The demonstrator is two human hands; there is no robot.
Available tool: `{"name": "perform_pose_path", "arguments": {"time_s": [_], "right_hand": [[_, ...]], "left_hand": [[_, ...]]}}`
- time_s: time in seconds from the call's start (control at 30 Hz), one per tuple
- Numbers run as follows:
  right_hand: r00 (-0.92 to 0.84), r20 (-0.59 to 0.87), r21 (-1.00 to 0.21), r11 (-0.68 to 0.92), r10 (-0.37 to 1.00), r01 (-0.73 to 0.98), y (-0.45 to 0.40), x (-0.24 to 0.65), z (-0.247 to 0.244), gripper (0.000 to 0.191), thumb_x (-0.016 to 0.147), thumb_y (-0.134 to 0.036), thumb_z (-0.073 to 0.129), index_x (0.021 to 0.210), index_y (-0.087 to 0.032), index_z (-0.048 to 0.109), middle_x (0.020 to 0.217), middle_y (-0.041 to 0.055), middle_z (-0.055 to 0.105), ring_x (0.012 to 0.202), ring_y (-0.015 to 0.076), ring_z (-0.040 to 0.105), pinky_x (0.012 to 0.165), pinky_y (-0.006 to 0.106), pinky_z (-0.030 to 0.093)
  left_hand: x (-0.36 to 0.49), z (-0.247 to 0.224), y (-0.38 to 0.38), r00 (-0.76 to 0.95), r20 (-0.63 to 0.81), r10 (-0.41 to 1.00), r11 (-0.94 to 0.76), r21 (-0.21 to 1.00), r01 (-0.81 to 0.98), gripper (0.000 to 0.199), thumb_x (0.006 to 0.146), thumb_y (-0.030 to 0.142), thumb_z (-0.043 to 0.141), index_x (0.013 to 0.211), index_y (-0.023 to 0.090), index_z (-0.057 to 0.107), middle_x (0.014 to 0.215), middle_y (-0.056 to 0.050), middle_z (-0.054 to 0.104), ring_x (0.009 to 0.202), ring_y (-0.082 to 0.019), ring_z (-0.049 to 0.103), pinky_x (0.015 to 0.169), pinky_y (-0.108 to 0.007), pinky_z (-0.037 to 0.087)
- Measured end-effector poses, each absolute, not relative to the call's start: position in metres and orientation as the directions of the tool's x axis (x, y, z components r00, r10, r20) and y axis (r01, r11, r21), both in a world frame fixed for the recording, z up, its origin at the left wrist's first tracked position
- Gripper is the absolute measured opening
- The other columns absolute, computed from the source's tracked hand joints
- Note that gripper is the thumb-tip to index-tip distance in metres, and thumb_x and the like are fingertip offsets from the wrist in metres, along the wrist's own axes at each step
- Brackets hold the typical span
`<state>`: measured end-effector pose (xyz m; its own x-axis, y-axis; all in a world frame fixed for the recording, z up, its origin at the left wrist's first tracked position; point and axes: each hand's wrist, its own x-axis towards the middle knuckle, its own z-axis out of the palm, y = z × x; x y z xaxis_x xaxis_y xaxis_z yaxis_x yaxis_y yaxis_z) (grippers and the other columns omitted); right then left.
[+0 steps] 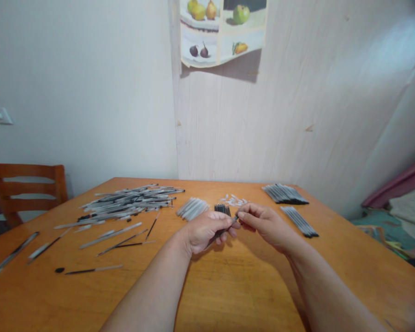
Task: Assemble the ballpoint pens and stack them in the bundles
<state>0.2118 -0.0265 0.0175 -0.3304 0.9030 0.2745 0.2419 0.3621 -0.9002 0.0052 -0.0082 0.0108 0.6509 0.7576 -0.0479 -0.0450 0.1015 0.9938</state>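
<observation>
both hands meet slightly below the middle of the frame, over the wooden counter [228, 295]. the left hand [210, 230] has its grip curled round a slim dark pen piece [212, 238], which slants from lower left to upper right. the right hand [263, 223] pinches the upper right end of that piece between thumb and fingers; the finer detail there is too small to make out.

just behind the hands, at the center, lie a row of dark refills [222, 209], a bundle of clear tubes [192, 209] left of it and a scatter of small white caps [233, 200] beyond. a large loose pile of pen parts [134, 200] spreads across the center left, with a black cap [59, 270] in the lower left. right of center, a wide row of pens [285, 193] lies behind a narrower row of pens [299, 221].
</observation>
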Motion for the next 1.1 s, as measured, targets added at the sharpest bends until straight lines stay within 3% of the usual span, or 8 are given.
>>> {"name": "perform_pose_path", "arguments": {"time_s": [0.33, 0.47, 0.57, 0.7, 0.9, 1.1], "right_hand": [[-0.355, 0.355, -0.735, 0.493, 0.865, 0.466, -0.0296, 0.2038, 0.0226, 0.034, 0.094, -0.046, 0.045, 0.075, -0.02, 0.056, 0.071, 0.0006, 0.053, 0.066, 0.0142, 0.046, 0.061, 0.027, 0.037], [-0.357, 0.403, -0.618, 0.538, 0.843, 0.574, -0.0278, 0.2035, 0.0197, 0.035, 0.096, -0.041, 0.043, 0.073, -0.021, 0.058, 0.071, 0.0019, 0.057, 0.068, 0.0159, 0.048, 0.065, 0.03, 0.036], [-0.362, 0.418, -0.596, 0.552, 0.833, 0.583, -0.0259, 0.2037, 0.0169, 0.036, 0.097, -0.041, 0.042, 0.071, -0.021, 0.058, 0.071, 0.002, 0.058, 0.068, 0.0161, 0.049, 0.065, 0.031, 0.036], [-0.342, 0.42, -0.641, 0.541, 0.841, 0.544, -0.0247, 0.2039, 0.0162, 0.04, 0.096, -0.046, 0.042, 0.067, -0.021, 0.053, 0.065, 0.0004, 0.052, 0.064, 0.0148, 0.046, 0.061, 0.029, 0.035], [-0.348, 0.329, -0.851, 0.435, 0.878, 0.294, -0.029, 0.2038, 0.022, 0.033, 0.095, -0.047, 0.047, 0.079, -0.02, 0.057, 0.073, -0.0001, 0.055, 0.066, 0.0126, 0.047, 0.061, 0.027, 0.038], [-0.349, 0.304, -0.907, 0.382, 0.886, 0.178, -0.0293, 0.2057, 0.0212, 0.028, 0.09, -0.044, 0.058, 0.081, -0.018, 0.058, 0.072, -0.0004, 0.056, 0.066, 0.0114, 0.047, 0.063, 0.027, 0.037]], "left_hand": [[0.0055, 0.0075, -0.0073, 0.642, -0.085, 0.762, 0.105, 0.994, 0.008, 0.049, 0.077, 0.052, 0.067, 0.098, 0.007, 0.069, 0.082, -0.008, 0.064, 0.055, -0.006, 0.048, 0.048, -0.021, 0.028], [0.007, 0.0075, -0.0083, 0.639, -0.095, 0.763, 0.107, 0.994, 0.02, 0.052, 0.074, 0.055, 0.069, 0.096, 0.007, 0.068, 0.08, -0.008, 0.064, 0.054, -0.006, 0.047, 0.048, -0.021, 0.028], [0.0083, 0.008, -0.0094, 0.629, -0.104, 0.77, 0.103, 0.994, 0.038, 0.053, 0.072, 0.056, 0.07, 0.094, 0.007, 0.068, 0.078, -0.007, 0.064, 0.053, -0.006, 0.047, 0.048, -0.021, 0.029], [0.0078, 0.009, -0.0098, 0.631, -0.106, 0.769, 0.113, 0.993, 0.029, 0.053, 0.074, 0.056, 0.07, 0.095, 0.008, 0.068, 0.078, -0.007, 0.063, 0.054, -0.006, 0.047, 0.049, -0.021, 0.028], [0.0051, 0.0098, -0.0081, 0.63, -0.051, 0.775, 0.109, 0.993, -0.053, 0.048, 0.076, 0.053, 0.07, 0.095, 0.009, 0.07, 0.08, -0.007, 0.063, 0.056, -0.006, 0.048, 0.049, -0.021, 0.028], [0.0062, 0.0093, -0.0076, 0.659, -0.062, 0.75, 0.148, 0.986, -0.076, 0.046, 0.078, 0.05, 0.068, 0.097, 0.008, 0.069, 0.082, -0.008, 0.065, 0.056, -0.007, 0.05, 0.049, -0.021, 0.03]]}}
